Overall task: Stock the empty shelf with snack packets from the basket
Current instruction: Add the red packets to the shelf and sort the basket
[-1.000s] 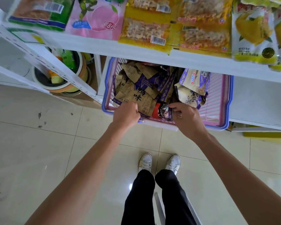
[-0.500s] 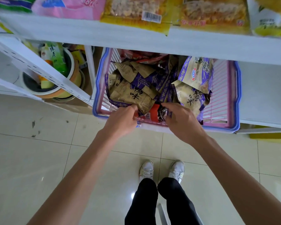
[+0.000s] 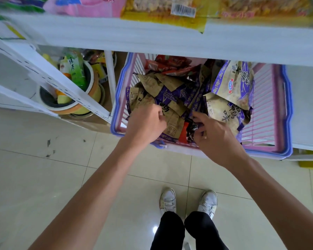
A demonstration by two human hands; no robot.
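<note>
A pink basket with a blue rim (image 3: 288,112) sits on the low shelf, under the white shelf board (image 3: 152,38). It holds several tan and purple snack packets (image 3: 172,91), red packets (image 3: 168,66) at the back and a bigger pale packet (image 3: 231,82) at the right. My left hand (image 3: 145,126) reaches over the near rim and its curled fingers grip a tan packet (image 3: 175,125). My right hand (image 3: 215,138) is beside it, fingers pinching small dark and red packets (image 3: 190,129) at the near edge.
The upper shelf carries yellow packets (image 3: 163,13) and a pink one (image 3: 85,6). A bowl with green tea packets (image 3: 74,73) stands left of a white upright (image 3: 110,82). Tiled floor (image 3: 43,177) and my white shoes (image 3: 168,199) are below.
Both hands pushed a little deeper into the basket among the packets. The camera tilted down, so the upper shelf's goods sit higher in view.
</note>
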